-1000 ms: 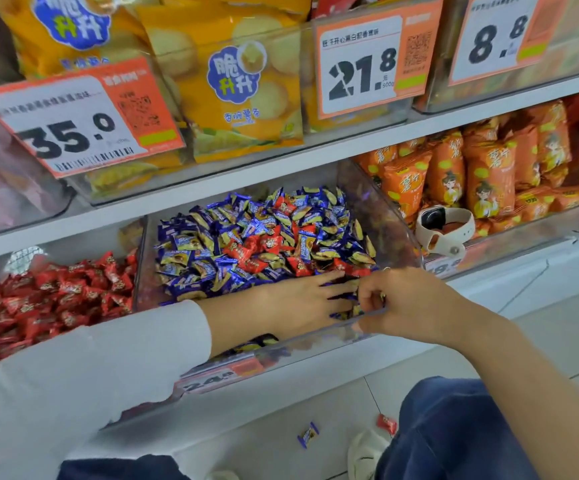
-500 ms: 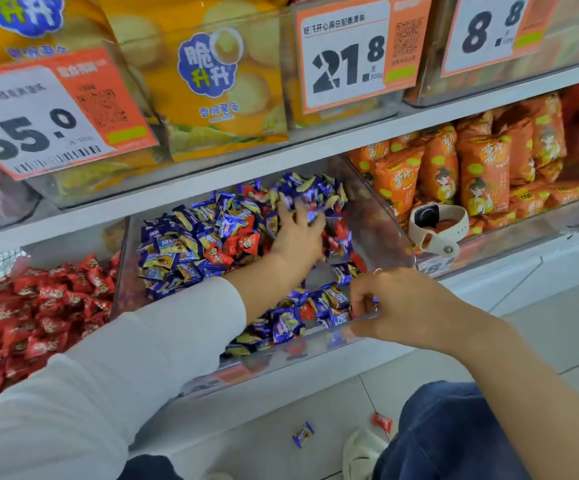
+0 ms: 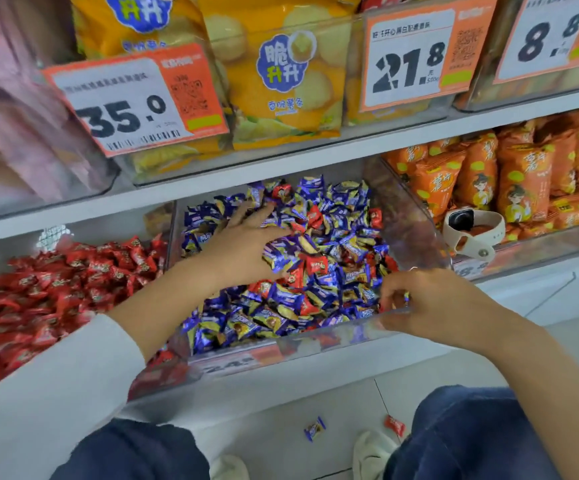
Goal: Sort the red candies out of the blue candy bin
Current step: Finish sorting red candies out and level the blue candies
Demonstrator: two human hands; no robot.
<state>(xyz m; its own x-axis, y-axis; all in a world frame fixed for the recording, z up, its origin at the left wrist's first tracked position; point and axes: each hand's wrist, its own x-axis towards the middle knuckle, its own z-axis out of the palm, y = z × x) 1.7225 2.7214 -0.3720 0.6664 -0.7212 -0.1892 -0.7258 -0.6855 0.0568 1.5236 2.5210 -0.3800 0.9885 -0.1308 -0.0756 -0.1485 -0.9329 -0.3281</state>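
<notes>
Here the left hand (image 3: 243, 244) lies flat on the pile of blue candies (image 3: 319, 299) in the clear bin (image 3: 416, 223); its fingers are spread and straight, pressing down on the wrappers and holding nothing. The right hand (image 3: 430, 306) is at the front right edge of the bin; its fingers are curled in and seem to pinch something small there, but what it is cannot be told. Red candies (image 3: 316, 265) are mixed in with the blue ones; one sits just beside the left hand, more lie near the top and the right side of the pile.

To the left of the bin is another bin full of red candy (image 3: 56, 299); to the right is a bin with orange snack bags (image 3: 523, 181), and a white watch (image 3: 471, 230) rests on its front edge. On the shelf above stand yellow snack bags (image 3: 281, 81) and price cards, one reading 35.0 (image 3: 135, 98) and one reading 21.8 (image 3: 413, 60). Down on the floor (image 3: 281, 410) lie one blue candy (image 3: 314, 428) and one red candy (image 3: 395, 425), near the person's knees in dark blue trousers (image 3: 471, 438).
</notes>
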